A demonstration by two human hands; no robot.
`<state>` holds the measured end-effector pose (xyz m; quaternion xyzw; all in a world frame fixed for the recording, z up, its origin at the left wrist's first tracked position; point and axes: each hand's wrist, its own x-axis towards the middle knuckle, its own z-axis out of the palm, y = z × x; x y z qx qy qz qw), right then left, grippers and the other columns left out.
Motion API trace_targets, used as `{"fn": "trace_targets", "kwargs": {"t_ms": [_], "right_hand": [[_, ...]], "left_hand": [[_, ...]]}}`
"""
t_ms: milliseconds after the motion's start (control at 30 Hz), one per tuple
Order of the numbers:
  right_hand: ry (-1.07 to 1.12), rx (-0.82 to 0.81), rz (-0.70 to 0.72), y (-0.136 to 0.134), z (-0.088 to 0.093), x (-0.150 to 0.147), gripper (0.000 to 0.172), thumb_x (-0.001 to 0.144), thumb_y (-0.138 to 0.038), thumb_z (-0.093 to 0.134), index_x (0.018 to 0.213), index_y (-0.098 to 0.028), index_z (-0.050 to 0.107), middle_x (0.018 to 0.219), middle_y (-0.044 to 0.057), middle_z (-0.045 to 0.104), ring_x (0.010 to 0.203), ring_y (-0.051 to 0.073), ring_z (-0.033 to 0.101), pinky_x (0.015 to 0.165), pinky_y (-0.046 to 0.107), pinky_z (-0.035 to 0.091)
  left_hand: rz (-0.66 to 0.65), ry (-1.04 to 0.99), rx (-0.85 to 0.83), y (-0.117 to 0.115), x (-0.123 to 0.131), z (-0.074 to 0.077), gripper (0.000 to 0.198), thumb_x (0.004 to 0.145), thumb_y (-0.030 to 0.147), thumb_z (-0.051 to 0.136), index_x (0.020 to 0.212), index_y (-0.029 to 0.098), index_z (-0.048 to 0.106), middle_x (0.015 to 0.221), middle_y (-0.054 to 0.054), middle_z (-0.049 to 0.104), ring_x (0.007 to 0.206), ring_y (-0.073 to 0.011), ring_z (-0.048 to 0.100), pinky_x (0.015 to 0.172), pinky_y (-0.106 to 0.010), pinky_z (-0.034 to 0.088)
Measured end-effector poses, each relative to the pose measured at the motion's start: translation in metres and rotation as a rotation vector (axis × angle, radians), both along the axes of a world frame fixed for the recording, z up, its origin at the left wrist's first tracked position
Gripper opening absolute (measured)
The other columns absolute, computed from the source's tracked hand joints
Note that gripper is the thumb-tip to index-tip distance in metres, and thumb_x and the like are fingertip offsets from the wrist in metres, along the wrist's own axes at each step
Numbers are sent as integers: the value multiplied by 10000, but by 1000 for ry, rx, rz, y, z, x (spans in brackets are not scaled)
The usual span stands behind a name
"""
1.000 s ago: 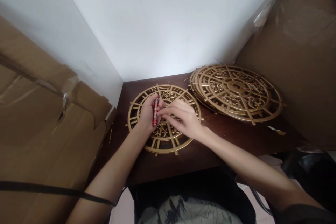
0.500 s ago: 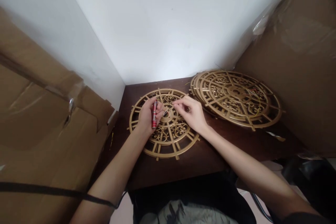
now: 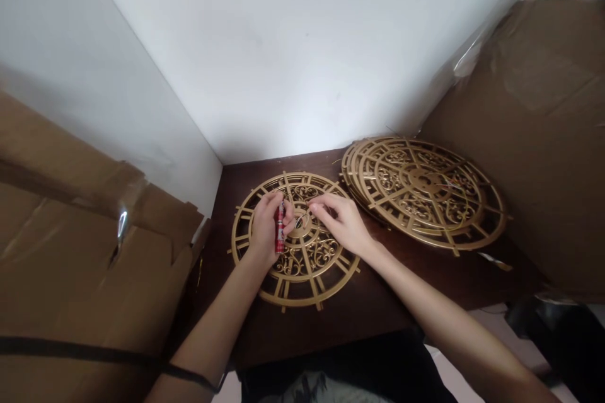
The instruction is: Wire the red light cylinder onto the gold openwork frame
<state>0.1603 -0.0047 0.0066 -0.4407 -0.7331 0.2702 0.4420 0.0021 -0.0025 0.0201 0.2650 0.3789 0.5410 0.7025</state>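
A round gold openwork panel (image 3: 302, 289) with scrollwork lies flat before me, seemingly with another beneath it. Over its left half, my left hand (image 3: 269, 223) is closed around a slim red tube (image 3: 280, 236) with dark markings, shaped like a marker pen. Across the panel's centre, my right hand (image 3: 343, 217) pinches with thumb and forefinger. A thin pale wire (image 3: 306, 215) curves between the two hands, and its end seems to be in that pinch. The fingertips of both hands are partly hidden.
To the right, a stack of similar gold panels (image 3: 456, 245) leans against cardboard (image 3: 520, 201). A small brush-like item (image 3: 495, 261) lies on the dark table (image 3: 378, 321) beside it. More cardboard (image 3: 85, 264) stands at left, with a black strap (image 3: 94, 352) crossing low. A white wall (image 3: 283, 75) closes the back.
The view has tilted up slightly, so the table sits lower in the picture. Both hands keep nearly the same places over the panel, the red tube still in my left hand.
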Motion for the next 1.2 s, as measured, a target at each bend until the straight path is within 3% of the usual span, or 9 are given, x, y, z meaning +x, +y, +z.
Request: {"fn": "trace_targets", "kwargs": {"t_ms": [100, 267, 400, 600, 833, 1000, 1100, 1200], "right_hand": [[-27, -29, 52, 0, 3, 0, 235, 886, -346, 527, 897, -152, 658, 735, 11, 640, 654, 115, 556, 615, 230, 404], [-172, -14, 154, -1, 3, -2, 168, 833, -331, 606, 862, -173, 655, 719, -4, 627, 680, 128, 556, 715, 271, 403], [-213, -23, 137, -2, -2, -4, 122, 802, -247, 634, 913, -200, 648, 742, -3, 630, 729, 150, 550, 730, 282, 383], [-226, -69, 92, 0, -7, -8, 37, 806, -211, 612, 815, -196, 645, 725, -7, 626, 752, 157, 538, 723, 281, 359], [-350, -30, 79, 2, -11, -11, 153, 828, -267, 581, 700, -191, 621, 697, -3, 605, 759, 157, 536, 712, 283, 318], [-420, -24, 88, 9, -6, -15, 213, 826, -269, 552, 637, -180, 591, 669, 5, 608, 695, 144, 533, 649, 260, 299], [-491, -74, 129, 16, -2, -18, 191, 801, -266, 549, 641, -188, 618, 591, 2, 598, 568, 129, 495, 568, 250, 260], [-484, -59, 137, 20, -4, -19, 143, 781, -246, 556, 681, -187, 640, 601, 7, 605, 566, 127, 494, 551, 237, 245]], "left_hand": [[47, 63, 118, 1, 1, -2, 235, 782, 268, 601, 793, 187, 381, 507, 64, 466, 359, -38, 349, 318, -117, 252], [30, 70, 87, 2, 0, -1, 217, 818, 277, 559, 775, 184, 368, 502, 64, 451, 354, -36, 328, 312, -121, 239], [29, 69, 57, 2, -1, 1, 183, 838, 239, 523, 768, 184, 363, 503, 64, 445, 342, -33, 321, 307, -114, 229], [14, 73, 59, 2, -2, 0, 148, 869, 233, 476, 780, 186, 367, 497, 55, 454, 319, -38, 302, 298, -120, 201], [6, 33, 61, 3, -2, 1, 154, 878, 215, 452, 760, 180, 359, 483, 52, 443, 315, -38, 299, 306, -124, 199], [6, 14, 75, 4, -2, -2, 146, 861, 198, 466, 760, 177, 363, 477, 53, 448, 310, -34, 305, 305, -117, 201], [-3, 18, 83, 5, -3, -5, 163, 837, 215, 508, 759, 176, 370, 482, 49, 462, 313, -33, 317, 308, -117, 211], [0, 21, 114, 5, -4, -8, 179, 820, 237, 537, 764, 173, 380, 482, 44, 469, 321, -31, 319, 311, -115, 209]]}}
